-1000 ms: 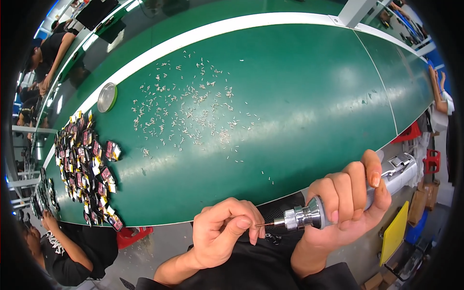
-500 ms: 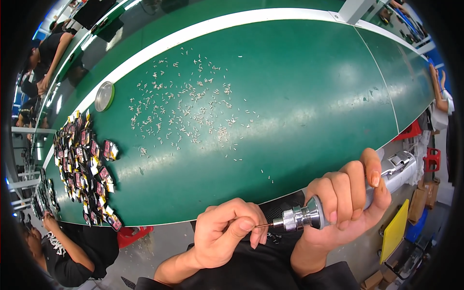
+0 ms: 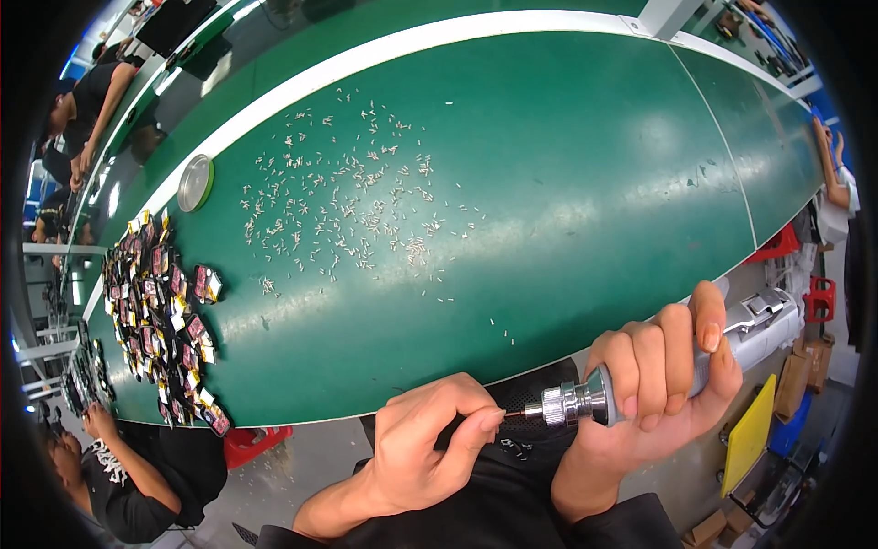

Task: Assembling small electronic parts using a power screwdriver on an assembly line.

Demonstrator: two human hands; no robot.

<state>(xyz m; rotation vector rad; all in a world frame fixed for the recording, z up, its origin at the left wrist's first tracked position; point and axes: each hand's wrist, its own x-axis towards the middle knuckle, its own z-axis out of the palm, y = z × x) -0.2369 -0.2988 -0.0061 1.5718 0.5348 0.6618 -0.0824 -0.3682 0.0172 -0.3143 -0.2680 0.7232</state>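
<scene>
While right hand (image 3: 654, 371) grips driver (image 3: 585, 403).

the counter (image 3: 585, 183) stretches across the view, beyond the hands. small pins (image 3: 352, 206) lie scattered on its middle. to their left, a round tin lid (image 3: 195, 182) sits near the far edge, and a heap of small packets (image 3: 155, 311) lies along the left end. at the near edge, the right hand (image 3: 654, 389) grips a rotary tool (image 3: 658, 371), its tip meeting the left hand (image 3: 425, 448) just beside it.
</scene>
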